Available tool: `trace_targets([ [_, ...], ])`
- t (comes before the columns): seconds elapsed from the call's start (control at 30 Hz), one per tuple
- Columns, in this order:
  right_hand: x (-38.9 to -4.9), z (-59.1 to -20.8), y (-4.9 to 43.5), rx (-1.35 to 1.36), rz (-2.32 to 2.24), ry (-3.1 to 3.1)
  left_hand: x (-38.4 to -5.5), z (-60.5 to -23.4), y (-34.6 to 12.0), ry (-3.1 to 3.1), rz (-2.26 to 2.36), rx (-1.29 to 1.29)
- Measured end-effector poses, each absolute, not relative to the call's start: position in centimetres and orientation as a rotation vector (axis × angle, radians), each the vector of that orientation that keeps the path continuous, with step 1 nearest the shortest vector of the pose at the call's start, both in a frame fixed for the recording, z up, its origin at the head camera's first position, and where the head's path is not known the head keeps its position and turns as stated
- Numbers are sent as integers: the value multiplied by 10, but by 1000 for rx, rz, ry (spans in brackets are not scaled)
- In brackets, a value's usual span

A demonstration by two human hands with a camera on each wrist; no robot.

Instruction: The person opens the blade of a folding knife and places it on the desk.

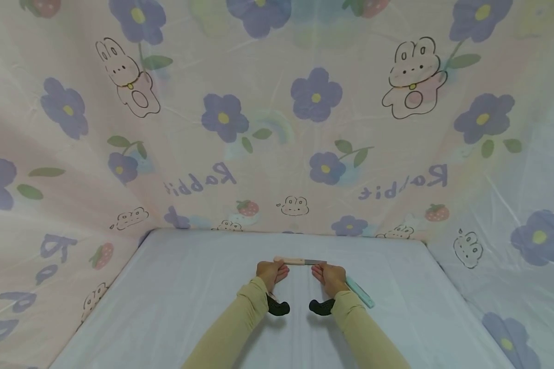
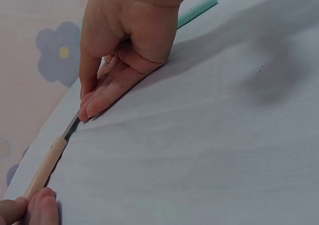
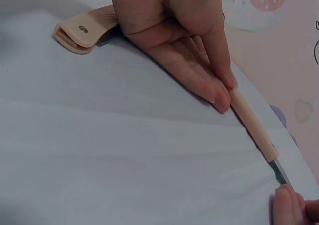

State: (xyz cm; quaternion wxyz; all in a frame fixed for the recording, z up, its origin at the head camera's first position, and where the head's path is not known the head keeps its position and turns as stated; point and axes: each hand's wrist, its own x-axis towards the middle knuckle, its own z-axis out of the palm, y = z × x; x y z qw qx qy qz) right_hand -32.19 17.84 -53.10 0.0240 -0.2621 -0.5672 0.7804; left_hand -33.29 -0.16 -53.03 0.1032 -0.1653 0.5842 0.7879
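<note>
A small knife [image 1: 296, 261] with a peach handle and a grey blade lies crosswise in the head view. My left hand [image 1: 270, 273] pinches the end of its handle [image 3: 254, 127]. At the other end, my right hand [image 1: 331, 279] pinches the blade near its tip, and the fingertips hide that tip. Only a short stretch of blade [image 2: 71, 127] shows between the handle and the fingers. Behind my left hand lies a peach plastic piece [image 3: 82, 31] with a rivet and a slotted end, partly covered by the hand. A teal strip-like object [image 1: 361, 293] lies beside my right hand, partly hidden.
A white cloth [image 1: 203, 307] covers the table. Patterned curtains [image 1: 268, 154] with flowers and rabbits hang behind it and on both sides. Black curved pieces [image 1: 279, 306] sit at both wrists.
</note>
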Motion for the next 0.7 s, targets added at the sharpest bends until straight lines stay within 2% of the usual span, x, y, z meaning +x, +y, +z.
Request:
trace_targets([
  [0.7, -318, -541, 179, -615, 2415, -1842, -328, -523, -8, 1590, 2308, -422],
])
